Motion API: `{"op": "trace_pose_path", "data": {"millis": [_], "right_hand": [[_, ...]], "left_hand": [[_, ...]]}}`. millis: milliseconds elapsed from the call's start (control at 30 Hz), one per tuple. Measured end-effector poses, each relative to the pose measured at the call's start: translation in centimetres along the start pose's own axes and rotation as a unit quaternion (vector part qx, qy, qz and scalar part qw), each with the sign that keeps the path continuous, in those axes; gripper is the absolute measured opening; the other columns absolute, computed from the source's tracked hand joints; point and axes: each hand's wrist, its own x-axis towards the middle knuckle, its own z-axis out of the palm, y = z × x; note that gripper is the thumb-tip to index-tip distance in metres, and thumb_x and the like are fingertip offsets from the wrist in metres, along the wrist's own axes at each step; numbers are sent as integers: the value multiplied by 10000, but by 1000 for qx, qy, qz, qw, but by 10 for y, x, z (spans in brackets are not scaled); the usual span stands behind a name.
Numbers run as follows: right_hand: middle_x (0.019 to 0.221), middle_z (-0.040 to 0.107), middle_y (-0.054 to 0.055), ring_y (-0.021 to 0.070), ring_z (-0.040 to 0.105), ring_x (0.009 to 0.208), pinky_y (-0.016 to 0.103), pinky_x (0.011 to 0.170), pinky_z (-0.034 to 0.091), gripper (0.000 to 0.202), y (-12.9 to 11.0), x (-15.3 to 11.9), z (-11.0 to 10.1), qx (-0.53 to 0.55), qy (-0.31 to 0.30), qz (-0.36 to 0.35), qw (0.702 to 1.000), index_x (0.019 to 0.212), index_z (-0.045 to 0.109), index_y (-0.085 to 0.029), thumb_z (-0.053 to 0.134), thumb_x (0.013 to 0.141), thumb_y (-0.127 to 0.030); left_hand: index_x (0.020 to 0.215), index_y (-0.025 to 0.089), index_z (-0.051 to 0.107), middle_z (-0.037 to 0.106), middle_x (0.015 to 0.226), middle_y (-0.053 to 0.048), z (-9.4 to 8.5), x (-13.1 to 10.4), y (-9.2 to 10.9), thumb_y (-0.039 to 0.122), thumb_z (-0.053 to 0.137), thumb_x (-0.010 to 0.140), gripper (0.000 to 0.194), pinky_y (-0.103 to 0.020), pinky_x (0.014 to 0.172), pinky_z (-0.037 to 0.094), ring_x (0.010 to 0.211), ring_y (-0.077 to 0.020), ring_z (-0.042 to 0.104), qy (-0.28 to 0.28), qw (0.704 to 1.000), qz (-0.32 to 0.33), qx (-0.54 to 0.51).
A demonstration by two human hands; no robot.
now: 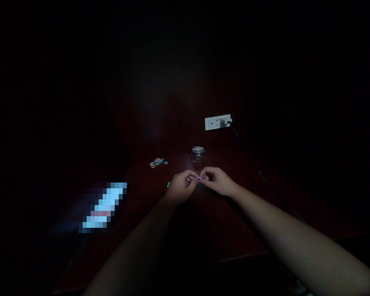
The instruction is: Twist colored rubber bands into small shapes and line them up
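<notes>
My left hand point(181, 187) and my right hand point(218, 181) meet over the dark red table. Their fingertips pinch a small pale purple hair tie point(198, 178) from both sides. Just beyond the fingers stands a clear round jar point(198, 157) with its lid on. A loose pile of coloured hair ties point(157, 163) lies to the left of the jar, with a blue one point(165, 163) a little apart. Something small and green point(168, 185), partly hidden, shows at the edge of my left hand.
A bright, pixelated screen point(106, 207) is at the left of the table point(228, 230). On the wall behind the jar is a white socket point(214, 123) with a plug point(226, 121) in it. A dark cable point(259, 170) runs down to the right. The surroundings are very dark.
</notes>
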Motion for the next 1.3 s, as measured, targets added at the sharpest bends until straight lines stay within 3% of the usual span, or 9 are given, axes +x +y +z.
{"op": "trace_pose_path", "data": {"millis": [200, 500, 700, 1067, 1300], "right_hand": [[513, 457, -31, 62, 369, 454, 187, 434, 302, 214, 4, 0, 1, 16, -19, 7, 1000, 720, 564, -127, 570, 669, -335], [545, 490, -14, 74, 398, 473, 198, 450, 316, 211, 8, 1, 0, 12, 14, -3, 1000, 717, 573, -127, 548, 683, -334], [502, 438, -36, 64, 361, 447, 186, 418, 282, 205, 5, 1, -1, 29, 22, -2, 999, 687, 544, -132, 581, 656, -331], [502, 425, -45, 55, 360, 445, 177, 417, 287, 195, 4, -2, 1, 46, -31, 2, 998, 725, 526, -135, 592, 655, -304], [556, 462, -22, 64, 380, 484, 181, 435, 299, 170, 3, 0, 2, 26, -14, 0, 1000, 706, 531, -128, 568, 676, -291]], "left_hand": [[779, 134, 546, 557, 672, -13, 0, 1, -4, 221, 477, 724, 124, -173, 527, 406, 587, -79, 503, 14, 1000, -3, 23], [779, 148, 564, 537, 744, -26, -2, 1, 2, 225, 466, 737, 132, -189, 582, 395, 647, -90, 476, 38, 993, 34, 102], [783, 146, 566, 566, 740, -21, 0, 1, 2, 221, 471, 734, 131, -183, 563, 395, 623, -84, 493, 28, 996, 24, 82], [804, 143, 546, 579, 697, -16, 1, 1, -4, 216, 475, 725, 129, -167, 552, 407, 608, -76, 518, 28, 999, 3, 45], [851, 145, 568, 597, 701, -22, 0, 1, -3, 215, 443, 746, 177, -166, 543, 417, 599, -80, 532, 15, 1000, 6, 19]]}}
